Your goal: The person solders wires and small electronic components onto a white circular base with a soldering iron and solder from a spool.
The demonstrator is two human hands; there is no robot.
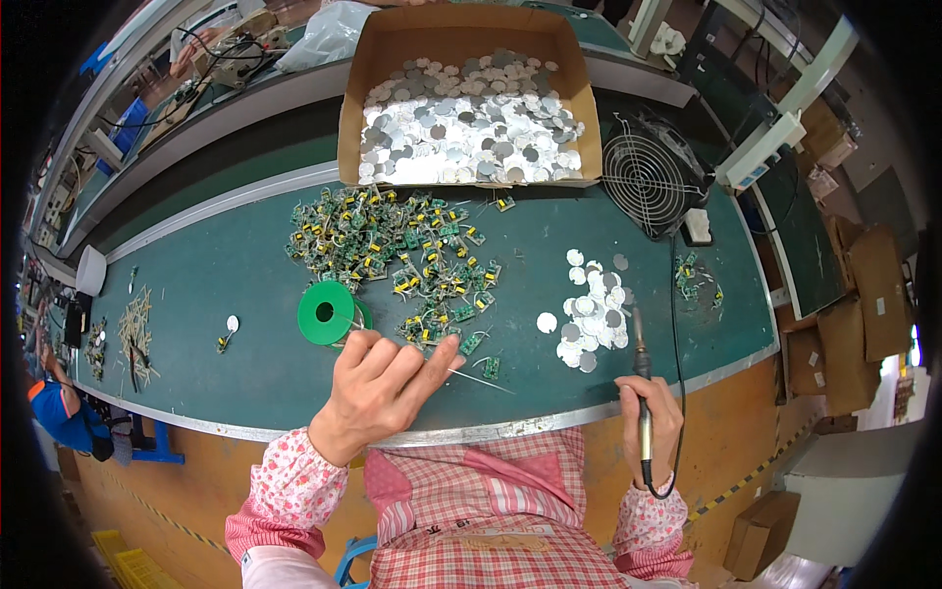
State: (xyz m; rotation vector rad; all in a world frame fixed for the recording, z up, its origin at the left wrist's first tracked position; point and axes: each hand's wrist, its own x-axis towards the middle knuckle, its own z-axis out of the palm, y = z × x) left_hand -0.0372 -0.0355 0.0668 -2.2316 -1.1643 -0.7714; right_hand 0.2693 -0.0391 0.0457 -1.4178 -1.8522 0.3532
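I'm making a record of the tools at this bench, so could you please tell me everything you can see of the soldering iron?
The soldering iron is slim, with a thin metal-looking shaft, a dark grip section and a shiny, pale yellowish lower handle. The right hand holds it, tip pointing away from the person, beside loose discs. A black cord leaves its lower end. Whether the tip touches anything is unclear.

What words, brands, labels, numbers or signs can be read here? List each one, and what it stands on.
Wording is not copied out here; only its place is given.
Apron: dark characters across the front.
Floor box: dark print along the top.
Brown box: small pale label, too small to read.
Spool and iron: no print can be made out.
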